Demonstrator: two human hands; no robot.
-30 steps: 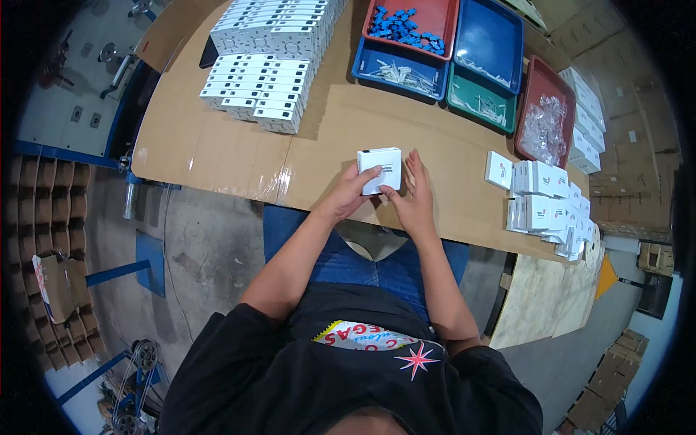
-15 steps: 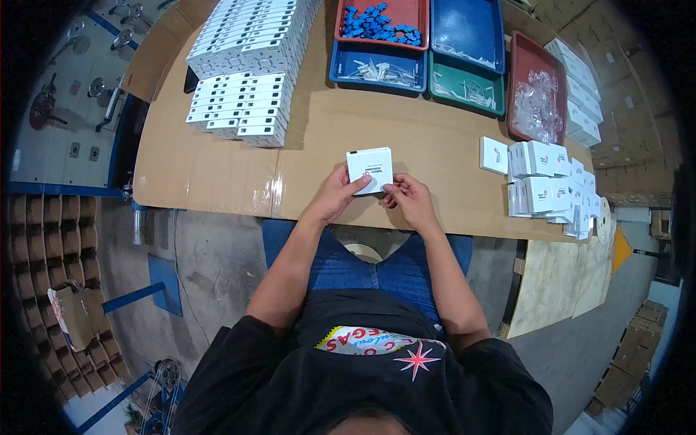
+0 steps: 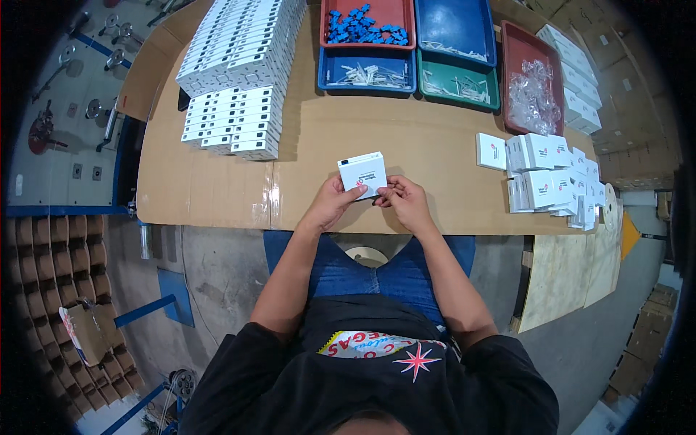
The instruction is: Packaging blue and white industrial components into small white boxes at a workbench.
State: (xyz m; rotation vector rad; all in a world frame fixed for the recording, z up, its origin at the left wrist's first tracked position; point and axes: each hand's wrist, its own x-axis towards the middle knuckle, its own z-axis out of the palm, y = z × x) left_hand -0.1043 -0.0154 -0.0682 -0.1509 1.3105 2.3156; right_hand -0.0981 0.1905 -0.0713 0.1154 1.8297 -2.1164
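A small flat white cardboard box (image 3: 360,171) with dark print is held over the near edge of the table, tilted so its top side shows. My left hand (image 3: 331,203) grips its left side, thumb lying across the printed face. At the lower right corner, my right hand (image 3: 407,203) pinches the box between thumb and fingers. Stacked white boxes (image 3: 239,65) rise at the far left. To the right lies a pile of similar small white boxes (image 3: 540,190), with one box (image 3: 491,151) set at its left end.
Trays stand along the back: a red tray (image 3: 324,29) of blue parts, blue (image 3: 333,88) and green (image 3: 435,96) ones with white sticks, another blue tray (image 3: 457,22), and a red tray (image 3: 513,43) of clear plastic pieces. White cartons (image 3: 580,94) stand behind at right. Cardboard covers the table (image 3: 217,190).
The box has turned slightly in my hands, and its top edge side now shows more. Both hands keep their hold. The whole view has shifted a little.
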